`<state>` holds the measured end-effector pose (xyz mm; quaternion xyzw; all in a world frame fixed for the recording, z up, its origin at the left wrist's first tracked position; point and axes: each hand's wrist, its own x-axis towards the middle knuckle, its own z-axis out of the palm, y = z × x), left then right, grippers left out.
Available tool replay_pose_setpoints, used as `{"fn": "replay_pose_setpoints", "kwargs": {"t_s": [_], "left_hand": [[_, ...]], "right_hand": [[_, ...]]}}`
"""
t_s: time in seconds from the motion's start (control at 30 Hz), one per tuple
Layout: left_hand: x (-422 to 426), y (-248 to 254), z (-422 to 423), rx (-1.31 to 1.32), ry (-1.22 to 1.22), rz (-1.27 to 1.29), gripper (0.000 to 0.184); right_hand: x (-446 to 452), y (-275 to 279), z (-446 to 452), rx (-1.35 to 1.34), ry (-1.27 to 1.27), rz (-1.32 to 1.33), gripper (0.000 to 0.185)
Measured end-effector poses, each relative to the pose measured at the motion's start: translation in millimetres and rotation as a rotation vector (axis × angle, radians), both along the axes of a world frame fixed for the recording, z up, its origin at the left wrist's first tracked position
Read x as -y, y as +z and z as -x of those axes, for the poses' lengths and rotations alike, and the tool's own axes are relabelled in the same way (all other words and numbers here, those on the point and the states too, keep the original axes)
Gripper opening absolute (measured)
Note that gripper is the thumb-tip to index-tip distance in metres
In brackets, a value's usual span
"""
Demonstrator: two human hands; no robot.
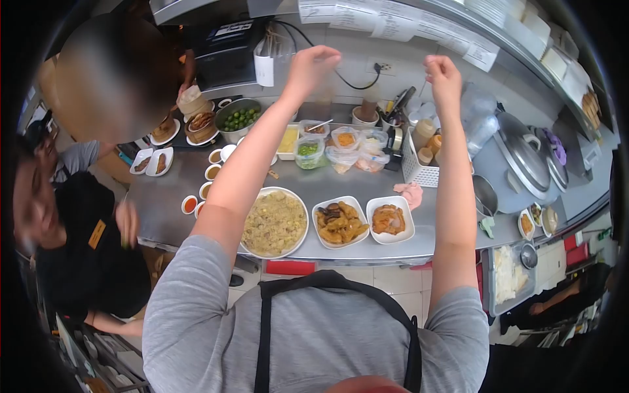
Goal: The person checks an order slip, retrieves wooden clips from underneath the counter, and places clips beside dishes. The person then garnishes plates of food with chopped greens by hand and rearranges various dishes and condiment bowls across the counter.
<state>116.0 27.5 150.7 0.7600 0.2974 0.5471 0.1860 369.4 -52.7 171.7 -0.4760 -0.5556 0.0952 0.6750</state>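
Both my arms are raised over the steel counter [327, 187]. My left hand [313, 69] is up at the left, in front of the wall, with its fingers drawn together and slightly blurred. At about the same height on the right, my right hand [443, 77] is closed, thumb against the curled fingers. Whatever either hand may pinch is too small or hidden. Below them on the counter stand a large plate of fried rice [275, 223], a white bowl of browned pieces in sauce [341, 223] and another bowl of orange-brown food [389, 221].
Paper slips [400, 23] hang from the shelf above. Bagged toppings [344, 147], a white basket of bottles [422, 154] and a pot of green citrus [238, 119] line the back. A large lidded pot [521, 154] stands right. Co-workers are at the left, one in a black shirt [92, 242].
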Motion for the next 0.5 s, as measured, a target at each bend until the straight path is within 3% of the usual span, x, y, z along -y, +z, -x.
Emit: {"fn": "replay_pose_setpoints", "kwargs": {"t_s": [0.07,0.13,0.27,0.33,0.5], "left_hand": [[-4.5,6.4,-23.3,-0.016,-0.069,-0.046,0.024],[-13.5,15.6,-43.5,0.043,-0.073,-0.102,0.026],[-28.3,25.5,-70.5,0.172,-0.148,-0.05,0.031],[-28.9,28.2,-75.8,0.218,-0.228,0.12,0.027],[-5.6,7.9,-73.9,0.381,-0.42,0.386,0.018]], "right_hand": [[-19.3,-2.8,-5.4,-0.03,-0.006,-0.06,0.031],[-43.1,-2.4,-15.3,0.179,-0.072,0.0,0.049],[-65.4,5.6,-4.1,0.322,-0.185,-0.141,0.047],[-57.8,11.8,2.4,0.13,0.088,0.01,0.035],[-44.9,7.9,10.1,-0.007,0.061,-0.008,0.026]]}}
